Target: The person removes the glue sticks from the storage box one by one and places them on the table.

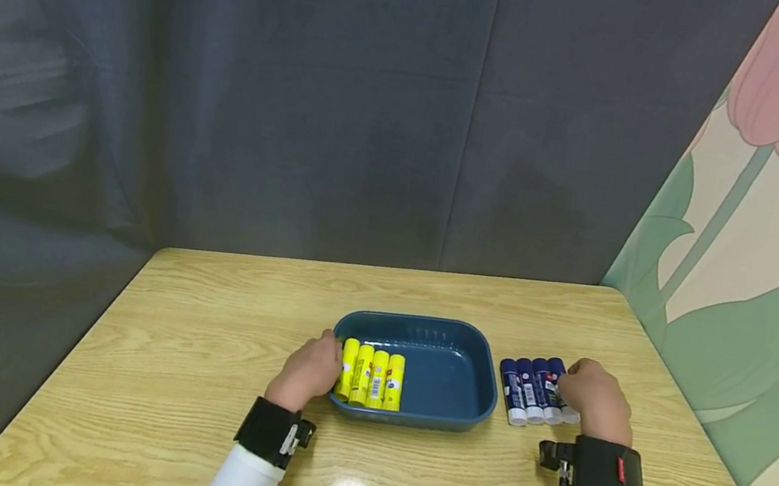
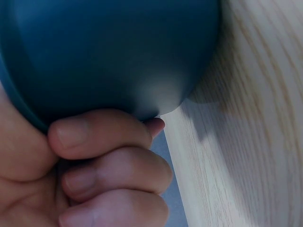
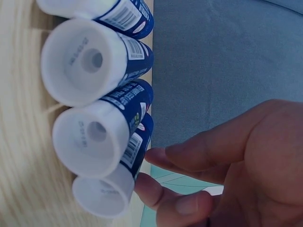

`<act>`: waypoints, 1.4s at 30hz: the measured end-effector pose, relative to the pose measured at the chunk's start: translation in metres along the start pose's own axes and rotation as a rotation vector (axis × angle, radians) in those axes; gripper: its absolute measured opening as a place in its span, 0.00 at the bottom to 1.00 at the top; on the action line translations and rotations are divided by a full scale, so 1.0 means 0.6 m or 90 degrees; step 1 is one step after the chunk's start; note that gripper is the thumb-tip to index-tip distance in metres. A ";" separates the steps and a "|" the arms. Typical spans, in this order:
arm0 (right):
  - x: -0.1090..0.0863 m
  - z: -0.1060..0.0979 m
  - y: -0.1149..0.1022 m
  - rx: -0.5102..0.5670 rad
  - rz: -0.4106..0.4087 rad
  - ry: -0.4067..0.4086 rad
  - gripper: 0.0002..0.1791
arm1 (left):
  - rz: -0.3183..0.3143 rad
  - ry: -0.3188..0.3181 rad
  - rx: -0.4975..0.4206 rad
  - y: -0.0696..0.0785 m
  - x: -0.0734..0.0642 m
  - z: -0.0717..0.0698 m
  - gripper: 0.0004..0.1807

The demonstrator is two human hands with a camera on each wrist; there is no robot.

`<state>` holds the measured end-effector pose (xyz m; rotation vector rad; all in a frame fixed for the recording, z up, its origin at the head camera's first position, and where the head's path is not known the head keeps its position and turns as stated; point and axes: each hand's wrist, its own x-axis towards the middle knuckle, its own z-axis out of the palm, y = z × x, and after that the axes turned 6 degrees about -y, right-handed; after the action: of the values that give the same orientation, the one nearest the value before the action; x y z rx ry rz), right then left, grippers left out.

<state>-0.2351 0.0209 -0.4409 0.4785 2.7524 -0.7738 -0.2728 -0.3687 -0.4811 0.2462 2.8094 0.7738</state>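
A dark blue rectangular dish (image 1: 438,424) sits mid-table, holding several yellow glue sticks (image 1: 360,375) side by side at its left end. My left hand (image 1: 310,370) grips the dish's left edge. In the left wrist view its curled fingers (image 2: 111,135) press the outer wall. Right of the dish, several dark blue glue sticks (image 1: 529,390) with white ends lie in a row. Over the rightmost blue glue stick (image 3: 135,150) is my right hand (image 1: 601,396). Its thumb and loosely bent fingers are at that stick's side, with no firm grip visible; the hand partly covers it from above.
The wooden table (image 1: 187,381) stands against a dark grey cloth (image 1: 350,103) at the back. On the right rises a wall (image 1: 761,332) painted with a pink flower and green leaves. Black straps with small cameras circle both wrists.
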 end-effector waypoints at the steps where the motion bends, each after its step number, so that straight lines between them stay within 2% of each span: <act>1: 0.000 0.000 0.000 0.000 0.000 0.000 0.21 | 0.000 0.000 0.000 0.000 0.000 0.000 0.23; 23: 0.009 0.007 0.009 -0.005 0.019 0.002 0.22 | -0.001 -0.001 -0.010 0.001 0.001 0.001 0.21; 42: 0.008 0.006 0.005 -0.008 0.016 -0.028 0.22 | -0.004 -0.002 -0.012 0.001 0.001 0.001 0.23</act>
<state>-0.2380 0.0224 -0.4465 0.4859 2.7042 -0.7523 -0.2729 -0.3680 -0.4816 0.2352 2.7972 0.7962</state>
